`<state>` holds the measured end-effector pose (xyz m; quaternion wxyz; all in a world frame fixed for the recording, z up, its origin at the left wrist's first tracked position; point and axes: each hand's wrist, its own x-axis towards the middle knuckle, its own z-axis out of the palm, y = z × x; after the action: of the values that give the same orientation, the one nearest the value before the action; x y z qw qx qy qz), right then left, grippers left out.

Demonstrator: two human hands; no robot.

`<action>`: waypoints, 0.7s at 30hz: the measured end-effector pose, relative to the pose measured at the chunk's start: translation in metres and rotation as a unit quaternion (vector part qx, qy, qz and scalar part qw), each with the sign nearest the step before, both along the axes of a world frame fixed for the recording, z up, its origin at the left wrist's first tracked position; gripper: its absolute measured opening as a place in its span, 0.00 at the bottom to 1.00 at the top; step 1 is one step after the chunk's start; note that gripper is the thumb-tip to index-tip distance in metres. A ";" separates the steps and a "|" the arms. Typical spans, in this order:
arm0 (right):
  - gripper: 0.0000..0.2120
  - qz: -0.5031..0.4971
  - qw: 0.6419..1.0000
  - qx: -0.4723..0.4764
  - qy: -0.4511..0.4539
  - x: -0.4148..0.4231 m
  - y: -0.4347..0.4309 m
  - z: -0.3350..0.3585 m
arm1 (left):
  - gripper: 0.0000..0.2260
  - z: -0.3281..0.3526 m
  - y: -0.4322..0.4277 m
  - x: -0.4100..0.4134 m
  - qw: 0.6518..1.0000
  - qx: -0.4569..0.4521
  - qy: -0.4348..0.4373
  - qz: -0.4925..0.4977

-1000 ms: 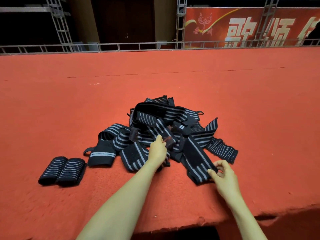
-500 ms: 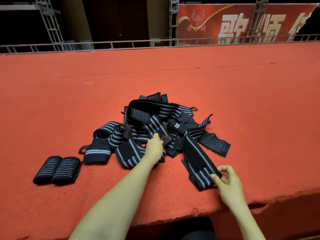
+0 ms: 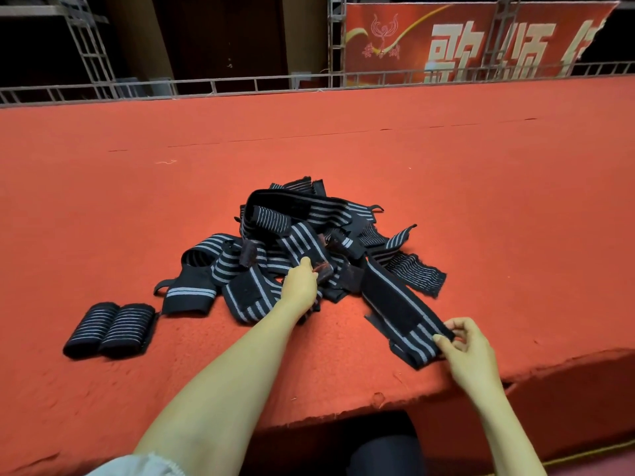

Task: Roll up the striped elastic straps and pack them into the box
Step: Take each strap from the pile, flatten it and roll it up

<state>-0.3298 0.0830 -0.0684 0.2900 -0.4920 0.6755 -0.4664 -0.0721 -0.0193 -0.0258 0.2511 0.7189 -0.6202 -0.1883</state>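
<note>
Just two rolled straps (image 3: 110,329) lie beside one pile (image 3: 302,231).

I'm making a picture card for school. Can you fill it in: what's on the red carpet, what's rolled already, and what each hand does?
Surface: red carpet
Loose pile: tangled striped elastic straps
Rolled already: two rolled straps, side by side, left of the pile
Left hand: pinches a reddish tab in the pile
Right hand: pinches the end of a long strap near the edge
Box: not in view
</note>
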 end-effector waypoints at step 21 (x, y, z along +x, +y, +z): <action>0.12 -0.062 0.998 -0.008 0.021 -0.031 0.022 0.014 | 0.04 -0.008 -0.009 -0.016 0.999 -0.010 -0.023 0.020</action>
<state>-0.3608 0.1051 -0.0540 0.2426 -0.4610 0.7068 -0.4786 -0.0884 -0.0283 -0.0337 0.2475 0.7331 -0.6127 -0.1607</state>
